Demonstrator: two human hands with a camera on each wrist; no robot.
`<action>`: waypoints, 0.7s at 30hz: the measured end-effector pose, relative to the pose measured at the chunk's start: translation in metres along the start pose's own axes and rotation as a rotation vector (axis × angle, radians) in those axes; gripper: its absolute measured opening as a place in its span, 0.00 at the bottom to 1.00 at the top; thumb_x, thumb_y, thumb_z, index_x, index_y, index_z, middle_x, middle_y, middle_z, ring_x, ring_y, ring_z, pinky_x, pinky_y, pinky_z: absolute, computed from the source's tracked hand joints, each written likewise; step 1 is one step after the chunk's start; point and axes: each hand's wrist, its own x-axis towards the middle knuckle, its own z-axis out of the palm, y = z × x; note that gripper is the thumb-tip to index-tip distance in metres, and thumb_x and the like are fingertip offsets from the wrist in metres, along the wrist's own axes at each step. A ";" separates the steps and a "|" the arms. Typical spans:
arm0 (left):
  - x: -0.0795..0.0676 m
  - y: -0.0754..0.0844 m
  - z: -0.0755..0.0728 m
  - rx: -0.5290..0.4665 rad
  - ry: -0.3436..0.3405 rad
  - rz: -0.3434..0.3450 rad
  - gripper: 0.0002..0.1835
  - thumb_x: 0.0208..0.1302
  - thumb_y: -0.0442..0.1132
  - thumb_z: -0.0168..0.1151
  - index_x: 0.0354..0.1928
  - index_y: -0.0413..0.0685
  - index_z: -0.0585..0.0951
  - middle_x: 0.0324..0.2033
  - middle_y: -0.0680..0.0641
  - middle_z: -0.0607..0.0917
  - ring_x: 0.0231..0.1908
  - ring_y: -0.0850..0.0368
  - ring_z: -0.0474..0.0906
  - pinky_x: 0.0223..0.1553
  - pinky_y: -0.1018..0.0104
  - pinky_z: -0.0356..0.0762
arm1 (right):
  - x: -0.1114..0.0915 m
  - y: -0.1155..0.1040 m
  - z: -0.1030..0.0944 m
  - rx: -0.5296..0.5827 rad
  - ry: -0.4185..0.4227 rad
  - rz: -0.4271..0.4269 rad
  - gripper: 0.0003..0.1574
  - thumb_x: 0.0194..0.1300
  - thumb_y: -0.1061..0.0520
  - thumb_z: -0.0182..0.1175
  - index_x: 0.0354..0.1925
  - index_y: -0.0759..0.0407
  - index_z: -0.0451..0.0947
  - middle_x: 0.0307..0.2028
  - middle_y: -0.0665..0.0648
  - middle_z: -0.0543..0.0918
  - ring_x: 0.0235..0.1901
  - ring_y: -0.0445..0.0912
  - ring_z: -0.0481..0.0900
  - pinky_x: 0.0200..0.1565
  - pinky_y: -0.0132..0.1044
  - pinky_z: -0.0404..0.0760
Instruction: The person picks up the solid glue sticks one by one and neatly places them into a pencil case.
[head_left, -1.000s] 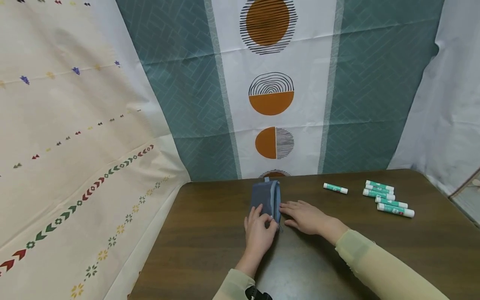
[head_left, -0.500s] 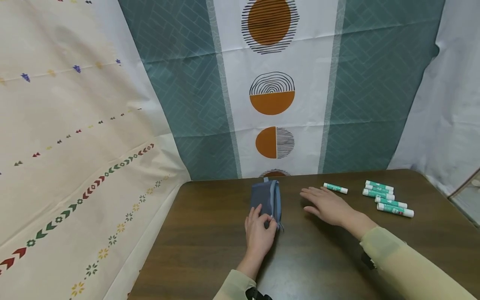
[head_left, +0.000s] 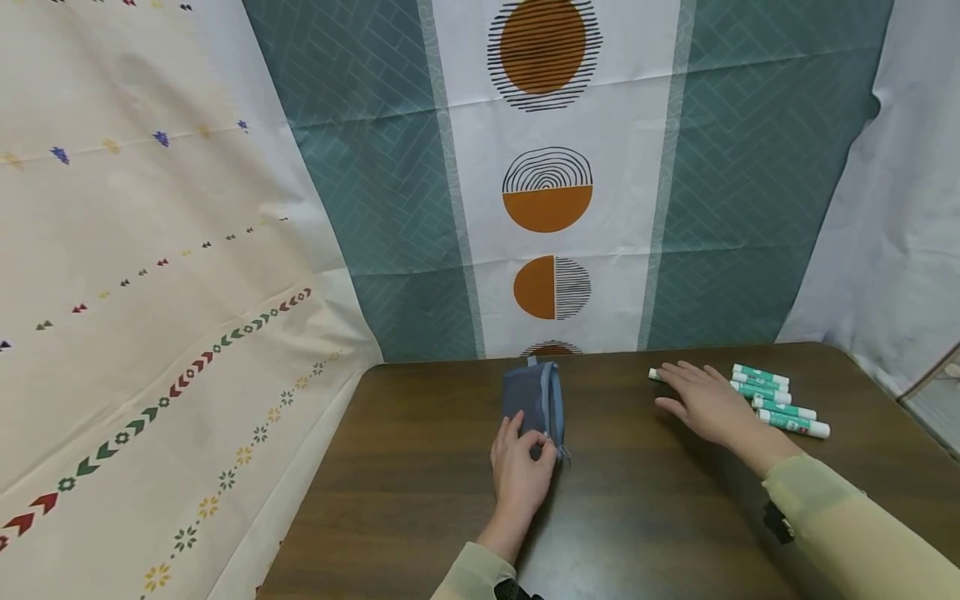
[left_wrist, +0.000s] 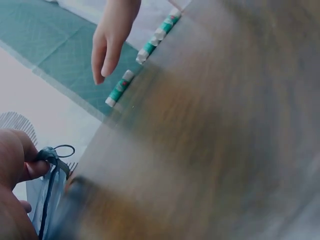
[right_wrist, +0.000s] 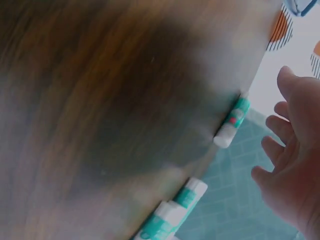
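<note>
The pouch (head_left: 534,401) under my left hand (head_left: 521,469) was soft matt blue cloth, the table (head_left: 420,467) dark wood-grain with a low sheen, the glue sticks (head_left: 780,402) by my right hand (head_left: 705,404) smooth glossy plastic, and the backdrop (head_left: 360,167) printed, creased fabric.

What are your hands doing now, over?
Left hand pinching the blue pouch at its zipper end. Right hand open, over the lone glue stick. Nothing in the way.

The person is wearing pale yellow-green long sleeves (head_left: 847,533) reaching down to both wrists, with a dark strap showing at each cuff (head_left: 776,521); both hands are bare.
</note>
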 end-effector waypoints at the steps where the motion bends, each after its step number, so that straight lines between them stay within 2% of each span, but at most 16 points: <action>1: -0.001 0.001 0.000 0.002 0.001 0.005 0.09 0.64 0.37 0.69 0.25 0.54 0.85 0.70 0.34 0.82 0.75 0.27 0.70 0.74 0.26 0.60 | 0.000 0.003 0.000 -0.006 0.002 0.011 0.42 0.79 0.45 0.66 0.77 0.69 0.71 0.76 0.75 0.72 0.77 0.74 0.66 0.74 0.76 0.59; 6: -0.006 0.006 0.000 -0.003 0.001 0.009 0.09 0.63 0.36 0.70 0.25 0.55 0.85 0.70 0.35 0.82 0.75 0.28 0.70 0.73 0.24 0.60 | -0.002 0.017 0.000 -0.029 0.006 0.068 0.42 0.80 0.45 0.65 0.76 0.72 0.71 0.75 0.77 0.73 0.76 0.75 0.65 0.74 0.77 0.58; 21: -0.007 0.005 0.001 -0.023 0.009 0.005 0.09 0.63 0.35 0.69 0.25 0.53 0.86 0.68 0.36 0.83 0.75 0.29 0.71 0.73 0.21 0.59 | -0.004 0.044 0.010 0.004 0.007 0.136 0.40 0.79 0.47 0.65 0.73 0.75 0.72 0.74 0.80 0.70 0.77 0.78 0.61 0.74 0.79 0.54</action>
